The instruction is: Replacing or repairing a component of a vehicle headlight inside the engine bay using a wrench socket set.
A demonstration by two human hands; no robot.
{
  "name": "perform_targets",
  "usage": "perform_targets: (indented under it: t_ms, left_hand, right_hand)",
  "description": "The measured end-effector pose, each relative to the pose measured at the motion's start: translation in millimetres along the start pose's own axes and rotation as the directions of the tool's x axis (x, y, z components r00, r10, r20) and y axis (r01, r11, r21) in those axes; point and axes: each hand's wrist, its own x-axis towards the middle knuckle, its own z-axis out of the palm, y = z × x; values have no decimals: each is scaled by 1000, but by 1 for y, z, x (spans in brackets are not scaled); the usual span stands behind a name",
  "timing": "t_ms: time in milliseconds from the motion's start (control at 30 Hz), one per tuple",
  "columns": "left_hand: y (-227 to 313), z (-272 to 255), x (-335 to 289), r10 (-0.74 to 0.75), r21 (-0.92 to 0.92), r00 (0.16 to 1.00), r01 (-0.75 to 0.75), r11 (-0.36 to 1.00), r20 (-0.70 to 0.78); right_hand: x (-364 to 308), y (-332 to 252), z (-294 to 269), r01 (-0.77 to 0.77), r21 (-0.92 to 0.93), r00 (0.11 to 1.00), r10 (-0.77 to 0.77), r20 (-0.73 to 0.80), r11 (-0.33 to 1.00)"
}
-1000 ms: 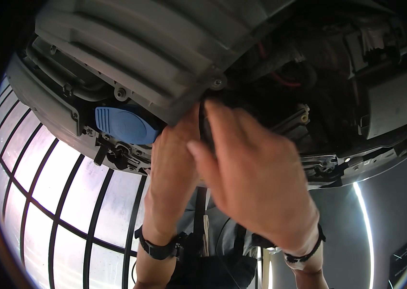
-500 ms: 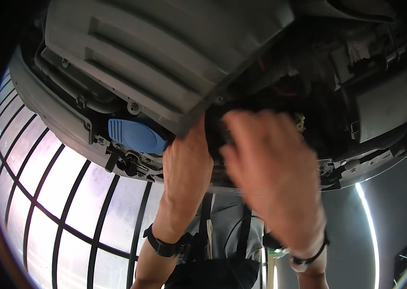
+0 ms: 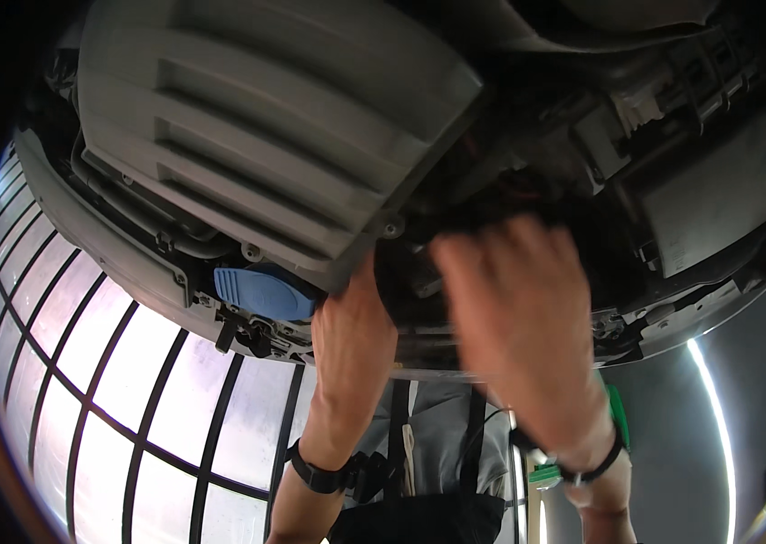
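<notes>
My left hand [image 3: 354, 331] reaches into a car's engine bay, its fingers out of sight beneath the corner of a large grey ribbed plastic cover [image 3: 247, 154]. Close to that wrist lies a blue flat cap [image 3: 267, 294] with ridges at one end. My right hand [image 3: 523, 317] hangs over the dark gap to the right of the cover, back of the hand up. Its fingers are bent away from me and smeared by motion. Whether anything is in either hand does not show.
A bolt [image 3: 392, 227] sits at the cover's corner. Dark hoses [image 3: 143, 213] run along the left side, and a grey box-shaped panel [image 3: 718, 213] stands at the right. The car's front edge [image 3: 673, 340] curves below. A green object [image 3: 619, 417] shows behind my right wrist.
The whole view has shifted a little, showing more of the cover's corner. My right hand's thumb, visible before, is now hidden. My left hand stays at the cover's edge.
</notes>
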Motion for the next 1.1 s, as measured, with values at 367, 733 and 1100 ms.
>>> perform_targets:
  t_ms: [367, 733, 1100]
  left_hand:
    - [7, 4, 5, 16, 51, 1000, -17, 999, 24]
    - [9, 8, 2, 91, 80, 995, -87, 993, -48]
    - [4, -7, -7, 237, -96, 969, -243, 965, -73]
  right_hand:
    - [1, 38, 15, -26, -141, 996, 14, -86, 990]
    - [-11, 33, 11, -124, 68, 988, 129, -80, 990]
    - [-32, -5, 22, -136, 86, 959, 153, -239, 987]
